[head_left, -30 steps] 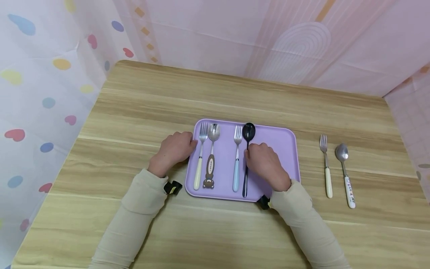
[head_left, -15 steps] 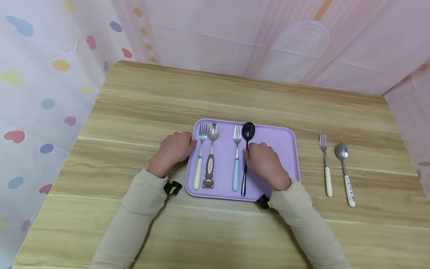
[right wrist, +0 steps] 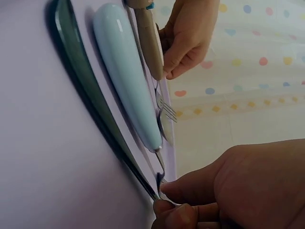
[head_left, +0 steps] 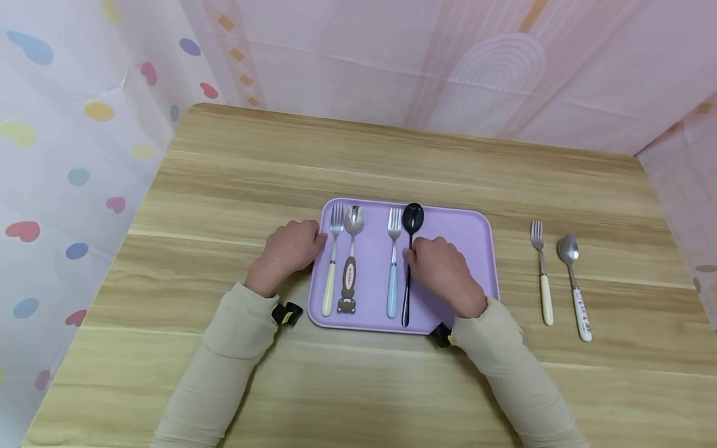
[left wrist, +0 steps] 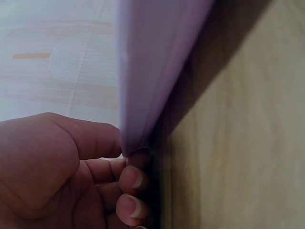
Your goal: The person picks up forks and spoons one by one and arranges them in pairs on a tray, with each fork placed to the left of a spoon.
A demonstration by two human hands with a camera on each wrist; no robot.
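Note:
My left hand [head_left: 294, 249] pinches the left edge of a purple tray [head_left: 372, 267]. The left wrist view shows the thumb on the rim and the fingers [left wrist: 131, 179] curled under it. Over the tray, my right hand [head_left: 445, 274] pinches the neck of a black spoon [head_left: 413, 218] between thumb and fingers. That spoon lies beside a fork with a light blue handle [head_left: 393, 286]. Further left on the tray are a cream-handled fork [head_left: 329, 286] and a spoon with a brown bear handle [head_left: 348, 277], side by side.
On the wooden table [head_left: 252, 162], right of the tray, lie another cream-handled fork [head_left: 546, 292] and a spoon with a patterned white handle [head_left: 581, 311]. Patterned curtains [head_left: 358, 56] hang behind the table and at its sides.
The head view has drifted slightly. Both hands keep their places and holds, with no clear movement of the cutlery or tray.

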